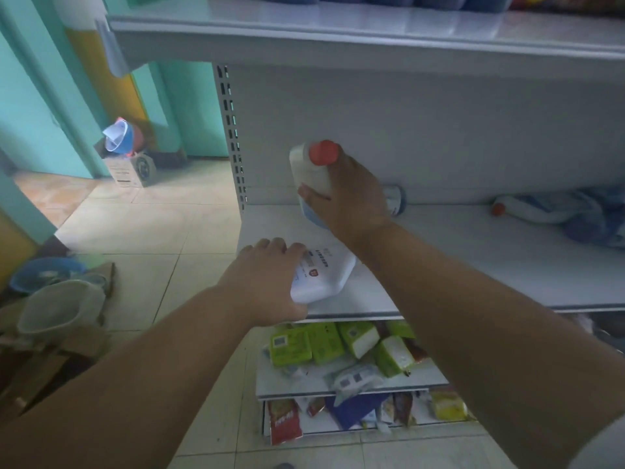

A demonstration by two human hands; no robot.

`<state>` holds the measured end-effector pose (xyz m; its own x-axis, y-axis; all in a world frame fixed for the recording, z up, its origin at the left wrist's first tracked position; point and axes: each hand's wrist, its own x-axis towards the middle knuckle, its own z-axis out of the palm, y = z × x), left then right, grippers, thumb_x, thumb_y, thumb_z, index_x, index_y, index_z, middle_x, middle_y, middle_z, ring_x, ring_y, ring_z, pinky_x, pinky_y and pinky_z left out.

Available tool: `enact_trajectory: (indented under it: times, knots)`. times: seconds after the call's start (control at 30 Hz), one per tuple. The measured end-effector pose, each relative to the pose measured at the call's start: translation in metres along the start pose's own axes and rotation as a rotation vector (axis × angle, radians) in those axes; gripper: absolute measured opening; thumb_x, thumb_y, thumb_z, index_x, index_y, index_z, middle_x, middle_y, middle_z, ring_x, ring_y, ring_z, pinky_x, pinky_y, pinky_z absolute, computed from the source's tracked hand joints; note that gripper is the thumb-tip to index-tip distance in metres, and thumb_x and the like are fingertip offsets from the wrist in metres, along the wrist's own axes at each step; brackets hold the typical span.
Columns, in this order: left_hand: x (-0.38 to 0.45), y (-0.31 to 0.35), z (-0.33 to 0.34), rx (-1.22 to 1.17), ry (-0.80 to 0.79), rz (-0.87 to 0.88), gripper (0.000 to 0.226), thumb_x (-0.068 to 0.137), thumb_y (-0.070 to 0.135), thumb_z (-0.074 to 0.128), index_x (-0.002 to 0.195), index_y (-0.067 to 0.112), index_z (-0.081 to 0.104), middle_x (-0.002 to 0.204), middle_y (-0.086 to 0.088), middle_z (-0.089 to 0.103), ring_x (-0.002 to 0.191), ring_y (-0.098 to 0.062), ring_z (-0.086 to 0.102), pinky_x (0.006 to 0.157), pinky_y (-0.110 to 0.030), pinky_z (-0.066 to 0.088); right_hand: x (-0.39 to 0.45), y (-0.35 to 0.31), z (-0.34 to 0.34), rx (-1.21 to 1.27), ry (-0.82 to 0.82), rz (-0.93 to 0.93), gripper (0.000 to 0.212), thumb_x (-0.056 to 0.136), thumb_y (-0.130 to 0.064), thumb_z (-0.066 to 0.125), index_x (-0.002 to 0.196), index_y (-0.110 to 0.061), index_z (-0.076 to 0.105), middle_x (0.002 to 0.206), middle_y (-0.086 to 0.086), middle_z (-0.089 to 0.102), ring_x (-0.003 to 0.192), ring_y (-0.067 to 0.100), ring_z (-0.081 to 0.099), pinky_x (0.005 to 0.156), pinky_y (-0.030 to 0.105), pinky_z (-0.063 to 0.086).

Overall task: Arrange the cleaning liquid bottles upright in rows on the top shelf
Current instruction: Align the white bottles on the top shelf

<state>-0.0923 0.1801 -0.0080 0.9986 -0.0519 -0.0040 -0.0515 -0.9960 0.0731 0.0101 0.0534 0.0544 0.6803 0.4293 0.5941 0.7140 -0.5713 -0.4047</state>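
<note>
Your right hand grips a white bottle with a red cap, fingers and thumb wrapped round its body below the cap. The bottle stands roughly upright, tilted slightly left, near the rear left corner of the middle shelf; whether its base touches the shelf cannot be told, as your hand covers the lower part.

Your left hand holds a second white bottle lying on its side at the front left corner of the same shelf. Your fingers curl over its left end; the printed label faces up and the bottle points towards the right.

Just behind your right wrist, against the back panel, a further bottle lies on its side, mostly hidden. Towards the right end of the shelf another bottle with a red cap lies flat, beside a crumpled blue cloth.

The top shelf runs above, with the bases of blue containers along its rear edge, blurred.

Below the middle shelf, green and white packets lie in disorder on a lower shelf, and red and yellow packets on the lowest.

On the tiled floor to the left stand a cardboard box holding blue tubs, and nearer, a blue basin and a pale bucket.
</note>
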Motion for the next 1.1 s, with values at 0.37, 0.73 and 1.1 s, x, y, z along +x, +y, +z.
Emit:
enact_trajectory:
  times: [0.37, 0.73, 1.1]
  knots:
    - [-0.028, 0.155, -0.02, -0.07, 0.031, 0.036, 0.09, 0.066, 0.063, 0.063, 0.143, 0.025, 0.034, 0.117, 0.0, 0.05, 0.106, -0.023, 0.05, 0.087, -0.037, 0.045, -0.113, 0.03, -0.178, -0.157, 0.226, -0.237, 0.044, 0.065, -0.019, 0.092, 0.097, -0.005, 0.065, 0.082, 0.007, 0.069, 0.068, 0.023, 0.058, 0.059, 0.02, 0.024]
    - [-0.014, 0.366, -0.085, -0.381, 0.144, 0.149, 0.084, 0.058, 0.054, 0.065, 0.136, 0.029, 0.043, 0.121, 0.001, 0.056, 0.105, -0.022, 0.057, 0.09, -0.037, 0.05, -0.165, 0.055, -0.427, -0.313, 0.338, -0.14, 0.056, 0.076, -0.032, 0.084, 0.122, -0.008, 0.063, 0.102, 0.011, 0.071, 0.084, 0.031, 0.064, 0.073, 0.025, 0.035]
    - [0.103, 0.529, -0.129, -0.849, 0.013, 0.264, 0.043, 0.07, 0.024, 0.073, 0.108, 0.032, 0.054, 0.093, 0.006, 0.063, 0.083, -0.011, 0.061, 0.07, -0.033, 0.054, -0.13, 0.148, -0.594, -0.367, 0.457, 0.048, 0.063, 0.081, -0.036, 0.078, 0.136, -0.021, 0.051, 0.096, -0.014, 0.052, 0.086, 0.011, 0.05, 0.064, 0.01, 0.035]
